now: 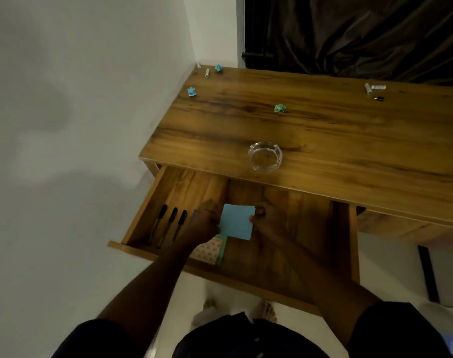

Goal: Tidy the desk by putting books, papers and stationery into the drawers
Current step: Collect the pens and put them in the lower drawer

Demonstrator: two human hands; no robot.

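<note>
Both my hands are inside the open wooden drawer (284, 257) under the desk's left end. My left hand (206, 219) and my right hand (266, 218) grip the two sides of a light blue square paper pad (237, 224), held just above the drawer floor. Three black pens (170, 224) lie side by side in the drawer's left part. A patterned beige and green pad (212, 250) lies below my left wrist. On the desk top (323, 140) are two crumpled blue paper balls (191, 91), a crumpled green one (280, 108) and small white markers (207, 72).
A glass ashtray (265, 156) stands near the desk's front edge above the drawer. White marker pieces and a small dark item (374, 89) lie at the far right. White wall at left, dark curtain (349, 34) behind the desk. My feet are on the floor below.
</note>
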